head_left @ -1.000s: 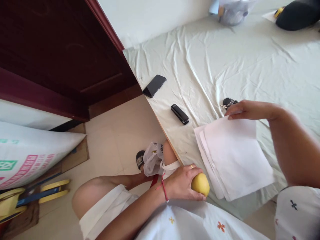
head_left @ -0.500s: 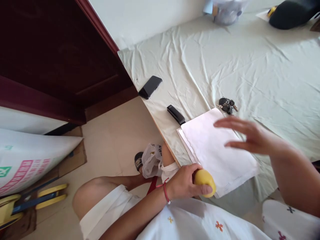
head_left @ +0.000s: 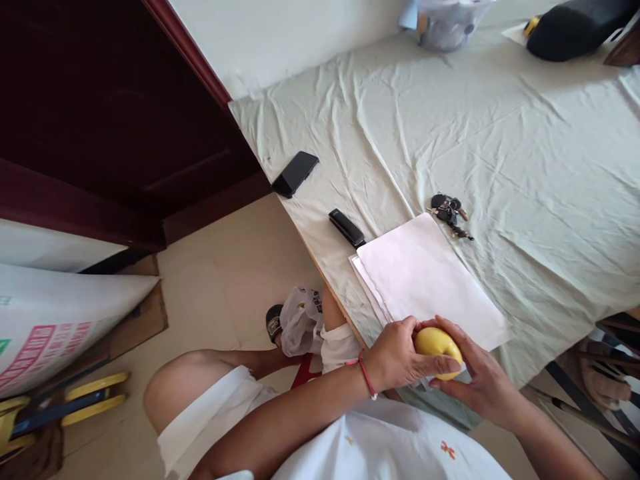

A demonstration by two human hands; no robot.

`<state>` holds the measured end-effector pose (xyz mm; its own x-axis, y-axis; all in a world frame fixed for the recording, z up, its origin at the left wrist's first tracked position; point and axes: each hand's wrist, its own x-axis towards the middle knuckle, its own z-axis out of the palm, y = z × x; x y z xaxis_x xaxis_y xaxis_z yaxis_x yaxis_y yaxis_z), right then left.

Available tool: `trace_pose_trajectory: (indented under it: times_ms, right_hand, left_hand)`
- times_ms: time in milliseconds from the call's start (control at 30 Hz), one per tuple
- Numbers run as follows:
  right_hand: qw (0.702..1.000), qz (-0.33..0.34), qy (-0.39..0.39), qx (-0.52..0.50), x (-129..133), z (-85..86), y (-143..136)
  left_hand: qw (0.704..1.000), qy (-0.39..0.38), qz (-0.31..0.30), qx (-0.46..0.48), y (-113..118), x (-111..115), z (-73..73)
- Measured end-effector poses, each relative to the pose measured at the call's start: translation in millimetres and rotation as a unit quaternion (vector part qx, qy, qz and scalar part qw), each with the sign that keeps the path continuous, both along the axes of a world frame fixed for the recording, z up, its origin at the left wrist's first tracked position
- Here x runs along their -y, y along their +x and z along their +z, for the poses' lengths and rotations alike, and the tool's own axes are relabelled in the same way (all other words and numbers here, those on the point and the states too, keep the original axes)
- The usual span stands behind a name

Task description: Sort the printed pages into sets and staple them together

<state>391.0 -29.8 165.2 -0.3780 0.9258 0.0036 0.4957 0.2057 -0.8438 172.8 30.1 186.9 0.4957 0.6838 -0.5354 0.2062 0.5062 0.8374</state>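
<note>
The wide table spread with a wrinkled, pale green cloth [head_left: 500,133] carries a slightly uneven stack of flat white paper sheets [head_left: 425,273]. Well to the left of the stack and beyond it is a dark red panelled door [head_left: 100,100]; far left of the stack, a plump white sack with red and green print [head_left: 65,313].

At the near edge of the stack are both bare hands. The left hand [head_left: 395,357] is curled around a smooth, rounded yellow fruit [head_left: 436,343], its thumb laid across the near side. The right hand [head_left: 480,380] is half open, fingers curved along the fruit's far right side; whether it bears any weight cannot be told.

Left of the stack and farther off lies a flat black phone [head_left: 296,175]; between it and the stack's left corner is a long, narrow black stapler [head_left: 347,228], its end right by the paper. The fruit sits in the hands at the stack's near edge. Just past the stack's far right edge is a small dark bunch of metal keys [head_left: 449,210].

The likeliest trouble is a slip: should the left hand loosen before the right has a firm grip, the smooth fruit could drop onto the stack or roll off the near side. A low wrist could also drag the loose sheets askew.
</note>
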Motion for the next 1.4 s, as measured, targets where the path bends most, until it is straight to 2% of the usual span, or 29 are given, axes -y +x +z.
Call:
trace_pose_trajectory:
  times_ms: [133,233,300,333,400,433,500,533,600,767,967,1100,1233,1400]
  right_hand:
    - [0.995,0.02,-0.069,-0.062,-3,-1.6,9]
    - [0.996,0.02,-0.072,-0.041,-11,1.6,19]
    - [0.999,-0.031,-0.034,0.02,-23,5.6,32]
    - [0.994,-0.082,-0.004,0.069,-32,7.6,42]
    - [0.96,-0.217,0.049,0.17,-51,10.2,65]
    - [0.928,-0.295,0.066,0.219,-61,10.5,78]
    - [0.861,-0.412,0.077,0.288,-81,8.5,103]
    - [0.839,-0.438,0.064,0.316,-89,6.3,114]
    - [0.815,-0.459,0.027,0.353,-102,0.6,131]
    - [0.804,-0.453,-0.021,0.384,-115,-11.7,139]
    - [0.818,-0.421,0.014,0.391,-117,-13.3,131]
    - [0.83,-0.4,0.02,0.39,-117,-8.8,126]
    - [0.827,-0.406,0.0,0.389,-119,-6.1,121]
    - [0.832,-0.414,0.014,0.37,-113,-8.7,134]
  left_hand:
    - [1.0,-0.018,-0.004,0.008,2,1,-0.4]
    - [0.997,-0.042,-0.013,0.06,-3,2,-1.6]
    - [0.995,-0.024,-0.008,0.092,-11,3,-3.2]
    - [0.996,-0.007,0.005,0.093,-18,4,-4.8]
    - [0.997,0.039,0.043,0.057,-35,8,-10.2]
    - [0.995,0.064,0.072,0.031,-46,11,-14.2]
    - [0.993,0.053,0.108,0.006,-68,20,-24.6]
    - [0.991,0.036,0.128,-0.004,-80,25,-30.3]
    - [0.986,0.016,0.161,-0.023,-99,36,-40.8]
    - [0.977,0.022,0.201,-0.062,-125,54,-52.4]
    - [0.975,0.076,0.181,-0.102,-123,50,-51.8]
    - [0.968,0.054,0.225,-0.098,-124,47,-54.5]
    - [0.96,0.051,0.251,-0.11,-133,49,-59.8]
    - [0.948,-0.002,0.296,-0.118,-144,55,-67.1]
